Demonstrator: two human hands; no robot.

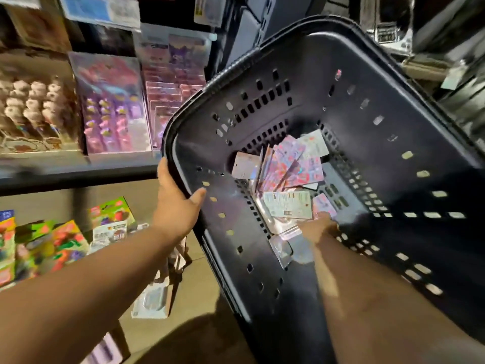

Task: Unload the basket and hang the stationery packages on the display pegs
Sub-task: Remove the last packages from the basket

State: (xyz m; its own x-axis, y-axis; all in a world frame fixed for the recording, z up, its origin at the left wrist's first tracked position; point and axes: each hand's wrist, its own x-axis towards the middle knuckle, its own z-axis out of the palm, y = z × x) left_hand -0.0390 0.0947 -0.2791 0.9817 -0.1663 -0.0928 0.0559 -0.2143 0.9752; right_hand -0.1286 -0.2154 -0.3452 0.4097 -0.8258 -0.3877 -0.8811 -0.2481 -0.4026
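- Risk, spillage: the basket (pixel 380 114) is tipped steeply, with its mouth turned towards the camera. The only visible support is one grip, at the middle left of the frame. If that grip slackens or the tilt increases, the loose contents would probably slide down the lower wall and out.
- Risk, incomplete pick: the stationery packages (pixel 291 164) lie fanned and overlapping. A hasty pinch could lift several at once or drag neighbouring ones aside. The glossy wrap appears slippery.
- Risk, damage: any hang holes could tear if a package is pulled out from under the others. No holes can be made out here.
- Left hand (pixel 178 203): clamped on the basket rim, thumb inside the wall and fingers hidden behind it.
- Right hand (pixel 319 227): reaches deep inside at centre frame and touches the near edge of the pile. The fingers are hidden, so I cannot tell whether they have closed on a package.
- Location of goods: all are on the basket floor at centre frame. They sit just beyond the right hand and well apart from the left.
- Destination: the hanging display stock (pixel 112 106) occupies the upper left of the frame. The pegs themselves are not discernible.
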